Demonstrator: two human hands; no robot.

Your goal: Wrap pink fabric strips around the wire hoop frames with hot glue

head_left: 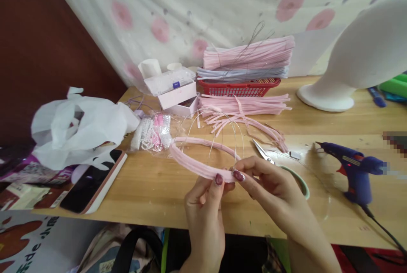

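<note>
A ring of pink pipe cleaners [193,165] is held above the table's front part. My left hand [206,209] pinches its near side between thumb and fingers. Just right of that, my right hand [270,192] is closed on the same ring, thumb on the outer face and fingers behind it. Thin silvery wire [241,131] loops up from the ring in arcs; its ends near my right fingertips are partly hidden. Behind my right hand lie scissors [299,179] with pale green handles, blades pointing away to the left.
A blue glue gun [352,165] with a cord stands at right. Pink pipe cleaners [251,104] lie before a red basket [235,90]. A white mannequin head [356,57] is back right. At left are a phone [92,179], white sheeting [82,124] and bagged beads [154,133].
</note>
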